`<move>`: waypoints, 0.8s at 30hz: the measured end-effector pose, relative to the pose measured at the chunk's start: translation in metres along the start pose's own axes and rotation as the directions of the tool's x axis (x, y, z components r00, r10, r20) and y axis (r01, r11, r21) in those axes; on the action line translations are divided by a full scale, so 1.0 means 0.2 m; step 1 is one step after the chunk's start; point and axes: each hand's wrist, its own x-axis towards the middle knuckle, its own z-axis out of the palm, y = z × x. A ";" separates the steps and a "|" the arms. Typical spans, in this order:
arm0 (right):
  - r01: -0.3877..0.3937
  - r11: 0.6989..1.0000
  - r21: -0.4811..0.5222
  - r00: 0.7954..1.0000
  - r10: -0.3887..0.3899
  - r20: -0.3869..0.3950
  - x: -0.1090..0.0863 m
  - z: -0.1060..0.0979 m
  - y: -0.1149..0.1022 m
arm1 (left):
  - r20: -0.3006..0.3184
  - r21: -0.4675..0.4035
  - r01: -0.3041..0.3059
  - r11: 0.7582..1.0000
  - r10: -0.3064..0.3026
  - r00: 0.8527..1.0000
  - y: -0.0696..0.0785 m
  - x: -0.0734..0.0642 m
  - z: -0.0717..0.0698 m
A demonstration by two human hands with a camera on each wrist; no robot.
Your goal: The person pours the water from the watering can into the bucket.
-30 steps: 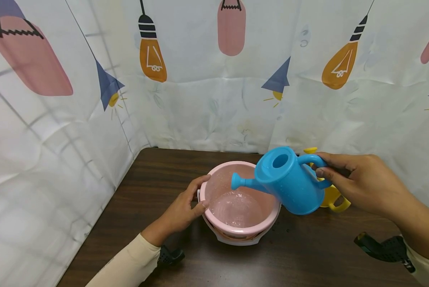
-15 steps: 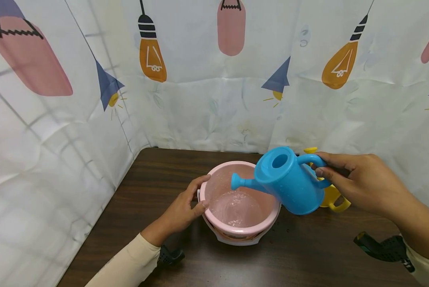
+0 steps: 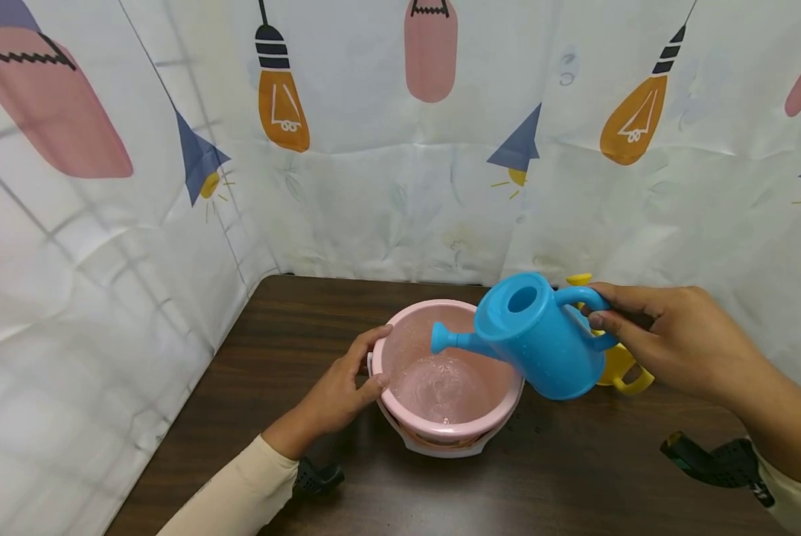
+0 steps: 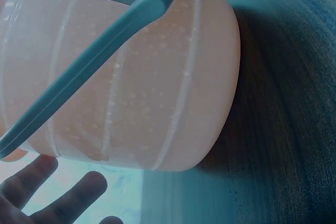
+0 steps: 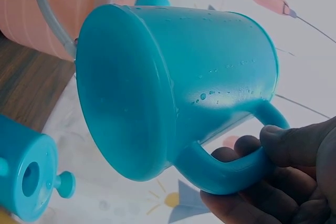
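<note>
My right hand (image 3: pixel 662 335) holds a blue watering can (image 3: pixel 541 339) by its handle, tilted left so the spout hangs over a pink bucket (image 3: pixel 450 430). Thumb and fingers wrap the handle (image 5: pixel 226 174) in the right wrist view, and drops cling to the can's wall. Rippling water (image 3: pixel 444 391) lies in the bucket beneath the spout. My left hand (image 3: pixel 340 387) rests on the bucket's left rim, index finger and thumb spread along it. In the left wrist view, loosely straight fingers (image 4: pixel 71 198) lie beside the bucket's wall (image 4: pixel 142 93), below its slanting carrying handle (image 4: pixel 94 59).
Behind the held can stands a yellow watering can (image 3: pixel 616 365), partly hidden. Another blue watering can (image 5: pixel 31 174) shows in the right wrist view. The dark wooden table (image 3: pixel 320 313) meets a patterned white curtain (image 3: pixel 374 216) at its back and left edges.
The ripples and bright spots on the water have shifted. Both hands, the watering can and the bucket keep the same places, apart from a very slight shift of the whole view.
</note>
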 end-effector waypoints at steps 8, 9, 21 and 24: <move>0.011 1.000 -0.001 1.000 -0.011 -0.001 0.00 0.00 -0.01 | -0.004 0.011 0.004 1.000 -0.004 1.000 0.00 0.00 0.00; 0.013 1.000 -0.003 1.000 -0.013 -0.002 0.00 0.00 -0.01 | -0.003 0.012 0.005 1.000 -0.005 1.000 0.00 0.00 0.00; 0.018 1.000 -0.019 1.000 -0.018 -0.006 0.00 0.00 -0.02 | 0.002 0.000 -0.001 1.000 0.001 1.000 0.00 0.00 0.00; 0.019 1.000 -0.017 1.000 -0.019 -0.007 0.00 -0.01 -0.02 | 0.002 -0.003 0.001 1.000 -0.001 1.000 -0.01 0.00 0.00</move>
